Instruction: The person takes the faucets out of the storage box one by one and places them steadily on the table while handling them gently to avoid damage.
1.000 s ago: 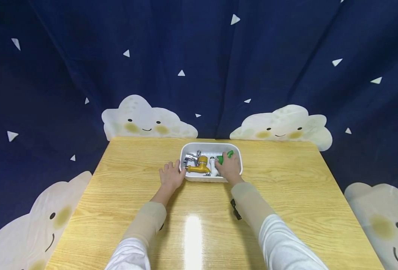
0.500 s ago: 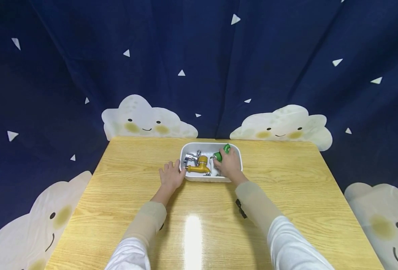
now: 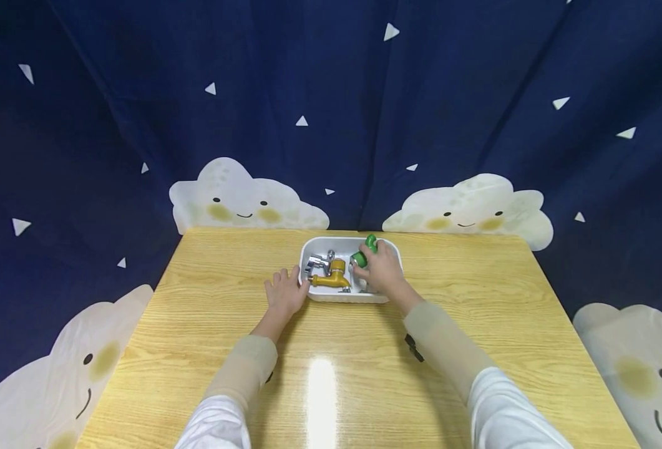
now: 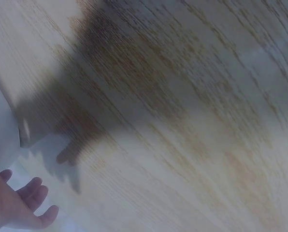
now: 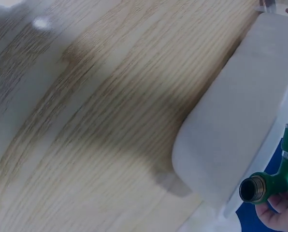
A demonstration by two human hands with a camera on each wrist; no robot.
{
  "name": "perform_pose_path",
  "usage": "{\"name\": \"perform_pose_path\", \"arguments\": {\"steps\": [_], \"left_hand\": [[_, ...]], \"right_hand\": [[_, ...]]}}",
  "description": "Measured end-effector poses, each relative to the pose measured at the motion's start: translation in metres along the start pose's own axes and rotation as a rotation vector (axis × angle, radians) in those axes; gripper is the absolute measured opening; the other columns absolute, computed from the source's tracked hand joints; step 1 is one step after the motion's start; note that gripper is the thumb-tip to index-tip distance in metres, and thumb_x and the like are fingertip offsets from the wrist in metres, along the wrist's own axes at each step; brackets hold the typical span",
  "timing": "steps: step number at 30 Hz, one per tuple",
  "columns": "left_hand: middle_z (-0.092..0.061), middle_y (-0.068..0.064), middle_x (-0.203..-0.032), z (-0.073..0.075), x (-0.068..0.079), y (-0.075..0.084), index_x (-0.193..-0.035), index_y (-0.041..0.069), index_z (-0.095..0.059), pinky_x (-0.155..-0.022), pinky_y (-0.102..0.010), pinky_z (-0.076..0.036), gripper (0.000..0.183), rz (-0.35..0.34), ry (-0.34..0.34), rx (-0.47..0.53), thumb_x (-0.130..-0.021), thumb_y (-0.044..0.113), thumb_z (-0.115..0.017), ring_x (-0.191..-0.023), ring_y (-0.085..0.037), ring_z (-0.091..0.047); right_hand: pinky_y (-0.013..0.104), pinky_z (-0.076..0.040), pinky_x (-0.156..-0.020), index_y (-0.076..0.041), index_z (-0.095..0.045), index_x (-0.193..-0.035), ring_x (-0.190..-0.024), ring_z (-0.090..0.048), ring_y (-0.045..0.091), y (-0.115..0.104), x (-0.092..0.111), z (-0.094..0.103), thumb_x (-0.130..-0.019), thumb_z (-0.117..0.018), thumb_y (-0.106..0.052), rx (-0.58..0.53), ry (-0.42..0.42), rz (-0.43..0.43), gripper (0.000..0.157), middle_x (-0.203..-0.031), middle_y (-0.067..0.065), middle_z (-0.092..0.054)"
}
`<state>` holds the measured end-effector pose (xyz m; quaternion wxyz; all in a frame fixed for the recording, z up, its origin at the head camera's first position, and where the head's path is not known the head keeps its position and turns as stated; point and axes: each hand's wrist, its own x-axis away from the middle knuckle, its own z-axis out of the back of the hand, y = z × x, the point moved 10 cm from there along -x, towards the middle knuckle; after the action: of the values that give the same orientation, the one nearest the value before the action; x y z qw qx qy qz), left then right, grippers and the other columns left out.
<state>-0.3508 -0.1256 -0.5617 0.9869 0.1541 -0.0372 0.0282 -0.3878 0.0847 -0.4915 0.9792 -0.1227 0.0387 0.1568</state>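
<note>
Two hands are at a white tray (image 3: 314, 248) on the wooden desk (image 3: 224, 337). The right hand (image 3: 383, 271) has its fingers curled around a green tap (image 3: 362, 252), gripping it above the tray's far right part, with the tap's upper end poking out past the fingers on the far side. In the right wrist view the green tap (image 5: 274, 181) shows best: a glossy green plastic body with a short side spout that ends in a brass-coloured threaded ring around a dark round opening, and a silver band higher up on its stem; fingertips (image 5: 279, 212) of the right hand pinch it from below, and it hangs clear of the tray's rounded white corner (image 5: 231, 140).

The left hand (image 3: 286, 293) lies flat with its fingers relaxed and spread, resting on the desk against the tray's near left corner and holding nothing. The left wrist view shows only a few of its fingers (image 4: 30, 200) over the wood grain and a sliver of white tray edge (image 4: 4, 130).

Between the hands, inside the tray, lie a yellow-gold tap (image 3: 331, 279) and, just beyond it, a chrome tap (image 3: 318, 262). Just left of the right hand a small bit of a white fitting (image 3: 359, 287) shows; most of it is hidden.
</note>
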Motion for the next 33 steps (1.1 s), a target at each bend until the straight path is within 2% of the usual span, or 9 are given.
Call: {"name": "perform_pose_path", "arguments": {"steps": [8,17,25,33], "left_hand": [[-0.042,-0.018,-0.13,0.0,-0.001,-0.001,-0.141,0.018,-0.033,-0.095,-0.056,-0.026,0.058,-0.001,0.009,-0.017,-0.09,0.045,-0.031,-0.119,-0.035,-0.036],[-0.042,-0.018,-0.129,0.0,-0.002,-0.001,-0.141,0.018,-0.032,-0.095,-0.056,-0.026,0.057,0.001,0.006,-0.023,-0.091,0.046,-0.031,-0.118,-0.035,-0.036],[-0.043,-0.018,-0.128,0.001,-0.001,0.0,-0.14,0.018,-0.034,-0.093,-0.055,-0.027,0.056,-0.004,0.012,-0.021,-0.09,0.044,-0.032,-0.117,-0.034,-0.037],[-0.044,-0.018,-0.125,0.0,-0.001,0.001,-0.138,0.017,-0.035,-0.092,-0.054,-0.028,0.055,-0.005,0.016,-0.028,-0.09,0.044,-0.032,-0.115,-0.034,-0.039]], "right_hand": [[0.051,-0.041,-0.088,-0.017,-0.051,-0.124,-0.106,-0.045,0.04,-0.011,0.01,0.014,-0.083,-0.057,-0.046,0.009,0.04,0.103,0.051,-0.119,0.028,-0.041],[0.048,-0.047,-0.073,-0.015,-0.056,-0.12,-0.093,-0.049,0.034,-0.03,0.026,0.03,-0.081,-0.059,-0.043,0.006,0.09,0.216,0.048,-0.111,0.024,-0.045],[0.045,-0.047,-0.068,-0.019,-0.056,-0.122,-0.096,-0.049,0.033,-0.041,0.045,0.028,-0.081,-0.059,-0.045,0.01,0.064,0.257,0.049,-0.118,0.024,-0.044],[0.042,-0.049,-0.065,-0.016,-0.058,-0.119,-0.092,-0.052,0.031,-0.05,0.067,0.025,-0.079,-0.06,-0.044,0.003,0.112,0.348,0.048,-0.113,0.023,-0.048]]}}
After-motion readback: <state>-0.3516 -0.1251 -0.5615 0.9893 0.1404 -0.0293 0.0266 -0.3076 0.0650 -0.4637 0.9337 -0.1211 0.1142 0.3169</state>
